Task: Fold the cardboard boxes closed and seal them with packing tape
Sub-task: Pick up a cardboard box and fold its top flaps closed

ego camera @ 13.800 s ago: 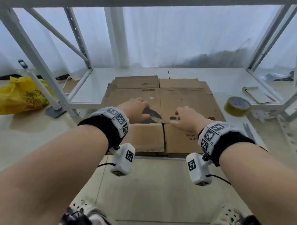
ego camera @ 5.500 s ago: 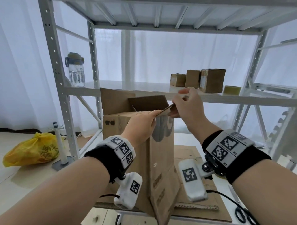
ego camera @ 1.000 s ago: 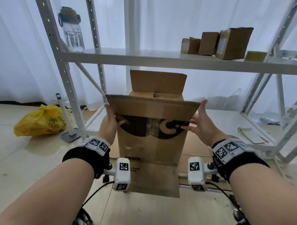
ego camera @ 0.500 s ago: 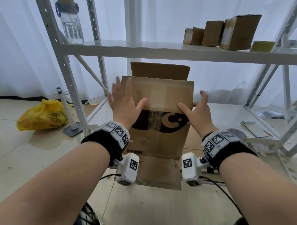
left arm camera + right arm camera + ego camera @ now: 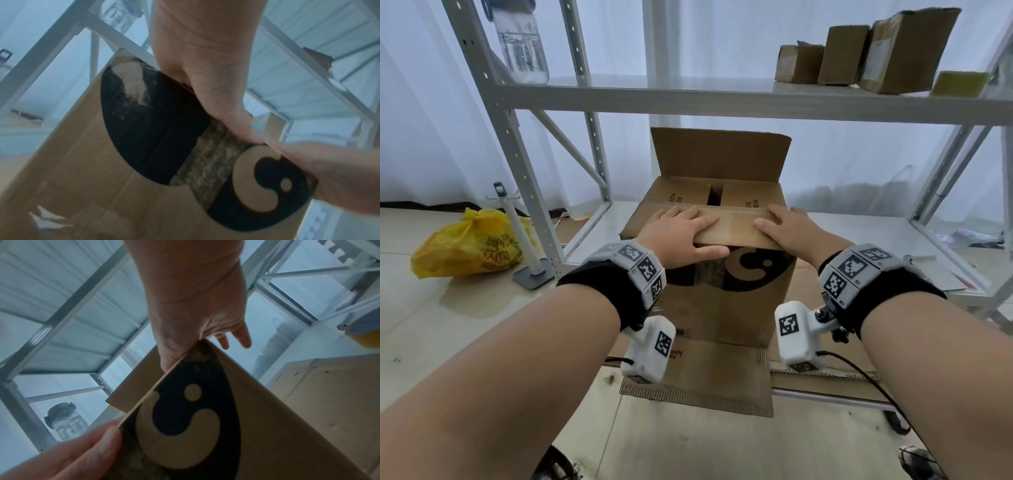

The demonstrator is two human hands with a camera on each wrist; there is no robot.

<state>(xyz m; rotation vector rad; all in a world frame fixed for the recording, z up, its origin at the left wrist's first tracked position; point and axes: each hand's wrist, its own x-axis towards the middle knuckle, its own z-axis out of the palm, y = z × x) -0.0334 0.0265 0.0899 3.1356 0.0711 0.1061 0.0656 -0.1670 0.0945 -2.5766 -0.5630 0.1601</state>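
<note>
We stand before a white metal shelving rack whose lower shelf carries the tall cardboard box, upright on flattened cardboard sheets that overhang the shelf's front edge. The box bears a large black printed logo on the side facing us. Its far flap stands upright, the two side flaps lie folded in with a narrow gap between them, and the near flap is pressed down over them.

Our left hand lies flat on the left part of that near flap, fingers straight and spread, thumb reaching along the front fold; the left wrist view shows the palm bearing on the box's top edge. Our right hand lies flat on the right part of the flap, fingers extended and holding nothing; in the right wrist view two fingertips reach past the corner.

On the upper shelf three small cardboard boxes stand at the right beside a roll of packing tape, and a clear water bottle stands at the left. A yellow plastic bag lies on the floor to the left.
</note>
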